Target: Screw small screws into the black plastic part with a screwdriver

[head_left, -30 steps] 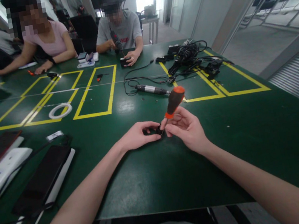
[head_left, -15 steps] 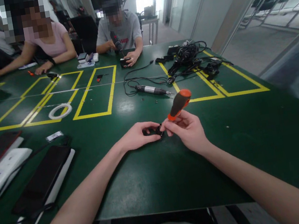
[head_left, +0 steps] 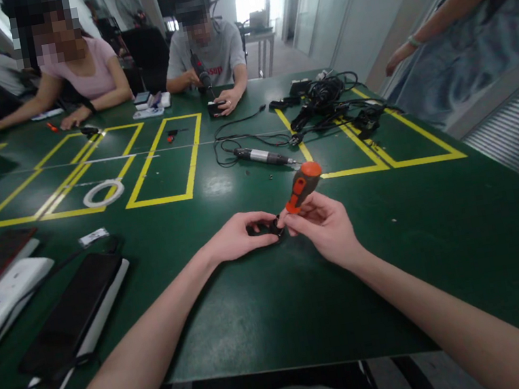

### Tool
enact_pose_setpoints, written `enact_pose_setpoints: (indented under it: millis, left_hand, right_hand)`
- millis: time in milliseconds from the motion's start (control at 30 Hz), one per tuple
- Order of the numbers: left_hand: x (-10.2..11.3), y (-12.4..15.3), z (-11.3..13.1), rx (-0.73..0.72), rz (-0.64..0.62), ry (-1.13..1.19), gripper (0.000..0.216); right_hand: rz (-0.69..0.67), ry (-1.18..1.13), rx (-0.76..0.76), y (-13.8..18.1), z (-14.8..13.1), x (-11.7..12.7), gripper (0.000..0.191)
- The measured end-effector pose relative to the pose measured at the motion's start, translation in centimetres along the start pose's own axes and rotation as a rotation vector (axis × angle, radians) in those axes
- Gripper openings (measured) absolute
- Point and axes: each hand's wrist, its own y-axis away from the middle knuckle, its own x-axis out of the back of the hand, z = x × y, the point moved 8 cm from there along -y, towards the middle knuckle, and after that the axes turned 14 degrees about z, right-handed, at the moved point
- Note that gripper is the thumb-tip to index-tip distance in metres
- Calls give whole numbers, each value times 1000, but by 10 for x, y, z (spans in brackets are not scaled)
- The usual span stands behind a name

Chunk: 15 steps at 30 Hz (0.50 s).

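Observation:
My left hand [head_left: 241, 236] rests on the green table, its thumb and fingers closed round a small black part [head_left: 275, 226]. Most of that part is covered by the fingers, so its kind cannot be made out. Close beside it, my right hand [head_left: 327, 226] grips a screwdriver [head_left: 304, 186] with an orange and dark grey handle. The handle leans up and slightly to the right above the fingers. Its shaft and tip are hidden by my right fingers, close to the black part.
Beyond my hands lies a corded electric screwdriver [head_left: 264, 156]. Tangled black cables [head_left: 328, 100] are heaped at the back right. A white tape ring [head_left: 103, 193] lies left, with a black phone [head_left: 73, 312] and a power strip [head_left: 6, 303] nearer. Across the table a person [head_left: 205, 51] holds a power tool.
The screwdriver handle has tipped a little to the left and turned in my right hand. My left hand stays put. Another person's arm has come into view at the right.

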Motion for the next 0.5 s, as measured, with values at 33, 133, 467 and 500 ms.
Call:
enact_pose_setpoints:
  millis: [33, 133, 467, 500]
  left_hand:
    - [0, 0, 0, -2, -1, -1, 35]
    - [0, -1, -2, -4, 1, -2, 35]
    - [0, -1, -2, 5, 11, -1, 37]
    - [0, -1, -2, 8, 9, -6, 36]
  right_hand:
    - [-4, 21, 10, 0, -1, 0, 31]
    - [-26, 32, 57, -1, -4, -1, 28]
    - [3, 25, 4, 0, 1, 1, 33]
    - [3, 46, 14, 0, 0, 1, 32]
